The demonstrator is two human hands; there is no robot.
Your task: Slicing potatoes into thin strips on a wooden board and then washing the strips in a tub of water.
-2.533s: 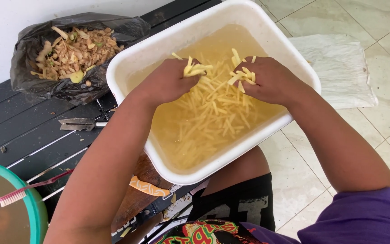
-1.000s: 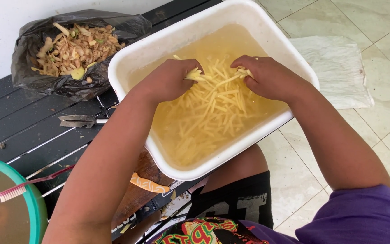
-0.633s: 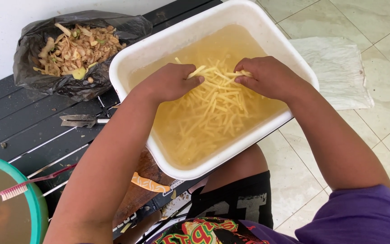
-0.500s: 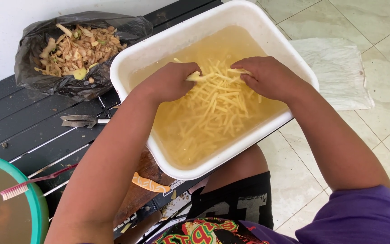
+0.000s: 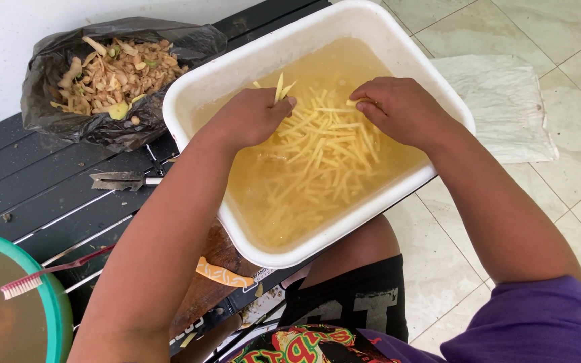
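Fingers of both the left hand [image 5: 253, 117] and right hand [image 5: 401, 107] pinch potato strips [image 5: 317, 158] in the white tub [image 5: 237, 67]; peel bag [image 5: 112, 74] nearby.

My left hand [image 5: 253, 117] and my right hand [image 5: 401, 107] are both bare: no gloves, no rings, no watch or band at either wrist. My forearms are uncovered along their whole visible length, the left one running off toward seven o'clock, the right toward five o'clock. On the right arm a purple short sleeve [image 5: 539, 323] begins above the elbow, plain cloth with a soft folded hem. Lower down, at six o'clock, I wear black shorts [image 5: 351, 306] with pale lettering across the leg. Below them, at the bottom edge, sits a patch of bright patterned cloth [image 5: 304, 346] in red, yellow and green on black.
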